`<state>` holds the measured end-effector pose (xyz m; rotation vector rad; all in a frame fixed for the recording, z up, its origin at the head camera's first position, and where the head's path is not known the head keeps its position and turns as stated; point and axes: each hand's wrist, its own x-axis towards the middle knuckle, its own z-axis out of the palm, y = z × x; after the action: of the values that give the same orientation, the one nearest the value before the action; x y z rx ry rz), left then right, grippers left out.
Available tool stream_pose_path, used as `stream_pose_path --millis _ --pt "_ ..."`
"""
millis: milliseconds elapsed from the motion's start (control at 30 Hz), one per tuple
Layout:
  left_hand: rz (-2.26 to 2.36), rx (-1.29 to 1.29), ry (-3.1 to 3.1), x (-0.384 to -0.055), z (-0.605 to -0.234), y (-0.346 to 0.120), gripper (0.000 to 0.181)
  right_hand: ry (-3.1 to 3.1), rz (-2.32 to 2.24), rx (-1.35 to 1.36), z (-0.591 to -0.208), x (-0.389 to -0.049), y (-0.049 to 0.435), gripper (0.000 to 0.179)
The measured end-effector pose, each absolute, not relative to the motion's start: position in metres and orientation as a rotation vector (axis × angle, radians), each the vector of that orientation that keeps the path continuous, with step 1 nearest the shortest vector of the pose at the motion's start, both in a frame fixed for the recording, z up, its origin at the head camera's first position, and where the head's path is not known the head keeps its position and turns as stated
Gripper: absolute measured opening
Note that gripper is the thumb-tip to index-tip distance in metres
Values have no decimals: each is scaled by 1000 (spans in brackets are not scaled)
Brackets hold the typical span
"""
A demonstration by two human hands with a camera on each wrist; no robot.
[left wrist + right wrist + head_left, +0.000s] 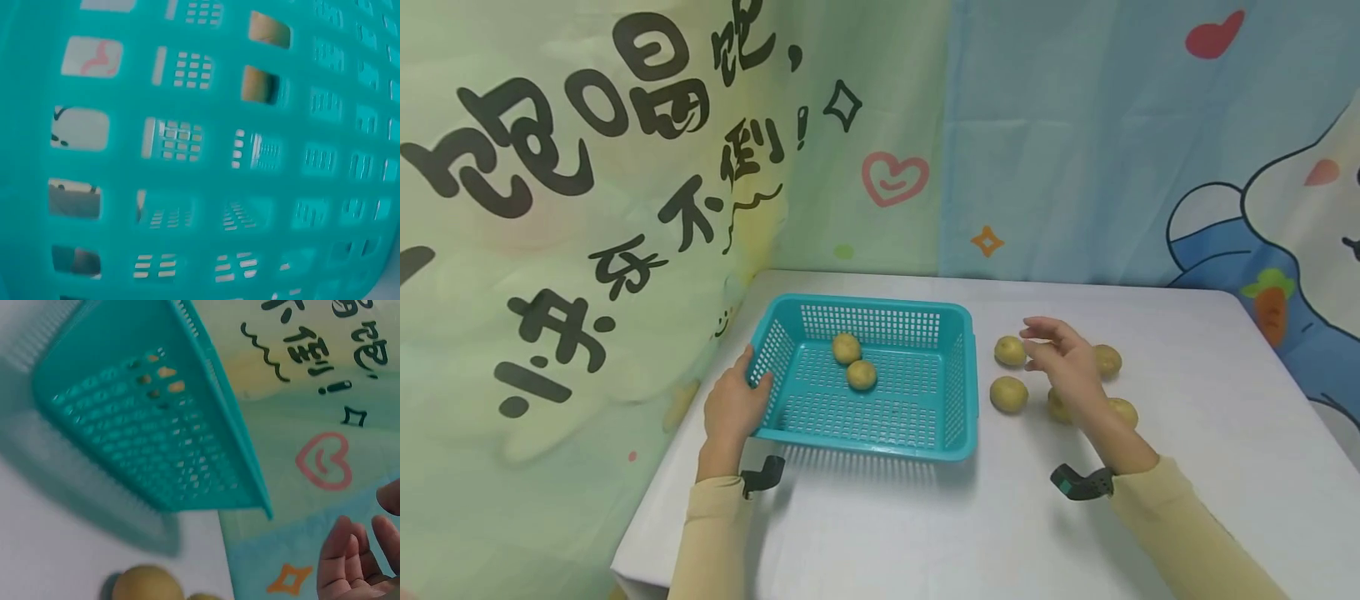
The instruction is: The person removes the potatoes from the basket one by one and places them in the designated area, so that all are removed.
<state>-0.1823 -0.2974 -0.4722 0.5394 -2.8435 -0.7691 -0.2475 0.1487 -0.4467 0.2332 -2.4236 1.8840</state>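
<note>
A teal plastic basket (880, 450) with perforated walls stands on the table, with two potatoes (861, 375) inside on its floor. At the basket's left side, my left hand (736, 406) grips the rim, thumb over the edge. The left wrist view shows the basket's perforated wall (212, 172) close up and no fingers. To the right of the basket, my right hand (1067, 371) is above several loose potatoes (1008, 394). Its fingers are loosely bent, apart from the thumb, and hold nothing. In the right wrist view, the fingertips (337, 550) appear at lower right.
A white cloth covers the table (895, 533). Behind it and to the left hangs a printed backdrop (865, 83) with writing, hearts and a cartoon figure. Each wrist carries a small black camera mount (1081, 483). One potato (1107, 361) lies just beyond my right hand.
</note>
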Motion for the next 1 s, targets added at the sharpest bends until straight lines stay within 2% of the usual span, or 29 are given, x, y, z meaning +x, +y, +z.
stream_pose_path --millis 500,733,1000 --pt "-776 495 -2871 -181 -472 -296 71 -2616 1858 525 -424 -262 59 41" --pt "-776 506 -2863 -180 -473 -293 69 -2599 1824 597 -425 -269 34 37" --pt "-753 534 -2849 -179 -470 -294 67 -2650 1859 687 -426 -282 10 44"
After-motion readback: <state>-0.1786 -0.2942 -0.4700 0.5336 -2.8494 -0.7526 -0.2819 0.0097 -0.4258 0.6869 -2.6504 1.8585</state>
